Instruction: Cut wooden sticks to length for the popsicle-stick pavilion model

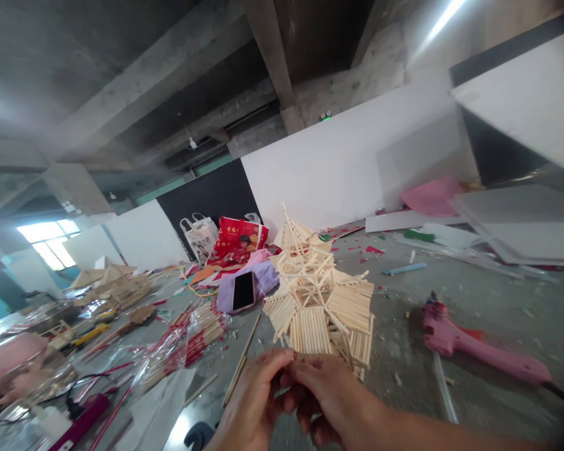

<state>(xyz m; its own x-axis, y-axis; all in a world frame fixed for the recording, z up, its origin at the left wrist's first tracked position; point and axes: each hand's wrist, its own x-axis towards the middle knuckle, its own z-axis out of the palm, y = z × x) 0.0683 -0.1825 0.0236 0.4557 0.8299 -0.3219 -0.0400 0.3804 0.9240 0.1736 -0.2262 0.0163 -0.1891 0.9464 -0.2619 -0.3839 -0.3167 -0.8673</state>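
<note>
The stick-built tower (320,294) stands on the floor just beyond the fingertips, its lowest panel touching them; the left hand (251,404) and right hand (331,398) pinch together at that edge, seemingly to steady it; the pink glue gun (470,344) lies off right, the phone (243,291) beyond left.
</note>
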